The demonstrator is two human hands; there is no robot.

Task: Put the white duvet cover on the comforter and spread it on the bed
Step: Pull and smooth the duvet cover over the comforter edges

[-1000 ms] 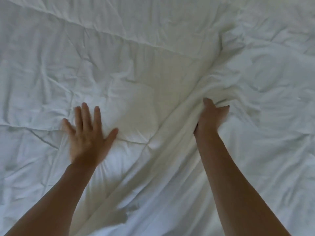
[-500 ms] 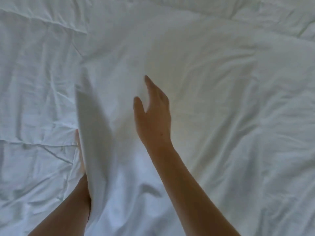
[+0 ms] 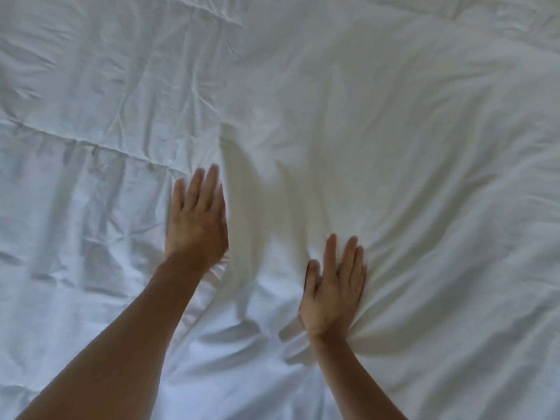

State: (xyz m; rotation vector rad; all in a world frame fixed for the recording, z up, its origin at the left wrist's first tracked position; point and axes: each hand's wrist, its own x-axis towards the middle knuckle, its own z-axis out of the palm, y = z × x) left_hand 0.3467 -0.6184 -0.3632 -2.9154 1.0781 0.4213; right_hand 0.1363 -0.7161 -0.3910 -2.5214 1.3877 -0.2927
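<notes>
Pressing my right hand [image 3: 333, 295], fingers straight and gripping nothing, flat on the white duvet cover [image 3: 394, 147] pins it from four to twelve o'clock, while my open left hand [image 3: 197, 219] smooths the quilted comforter [image 3: 91, 101] at nine o'clock.

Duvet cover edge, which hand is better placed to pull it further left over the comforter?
Probably the left hand: it lies flat right beside the duvet cover edge, on the bare comforter. The right hand presses flat mid-cover.
</notes>
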